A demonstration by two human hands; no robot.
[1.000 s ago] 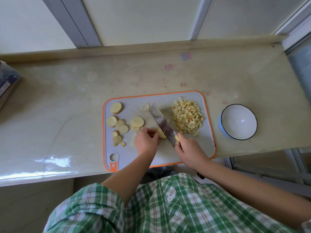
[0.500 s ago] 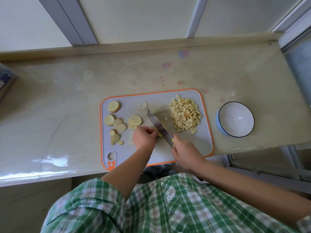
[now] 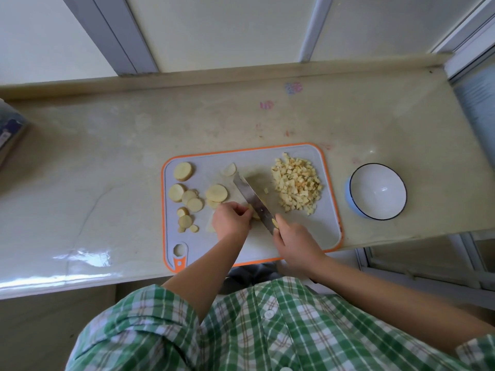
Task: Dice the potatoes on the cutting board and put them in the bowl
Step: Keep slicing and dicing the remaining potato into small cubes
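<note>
Toward the right end of the counter (image 3: 107, 162), close to its near edge, you have the cutting board (image 3: 308, 236) laid lengthwise so that both arms reach it squarely. Just off the board's right edge, apart from it, stands the bowl (image 3: 378, 192). It holds no potato, and its position appears to suit a short transfer from the board. The diced pile (image 3: 296, 183) occupies the board's far right corner, on the bowl side and out of the cutting zone. Uncut slices (image 3: 187, 196) lie scattered along the board's left edge, where your left hand can draw them in one at a time. One half slice (image 3: 229, 169) sits alone near the far edge.

Your right hand (image 3: 294, 242) is wrapped around the handle of the knife (image 3: 253, 199), and the blade runs diagonally from that hand toward the board's far left. Your left hand (image 3: 231, 219) has its fingers curled down onto the potato piece (image 3: 255, 216), pinning it just beside the blade. The curl appears intended to keep the fingertips off the edge.

The knife handle is fully covered by your right hand. Most of the potato piece is hidden under hand and blade, so you cannot tell its shape or how far it is cut. Whether the edge touches the board is also unclear. A small scrap (image 3: 274, 223) clings to the blade near the handle.
</note>
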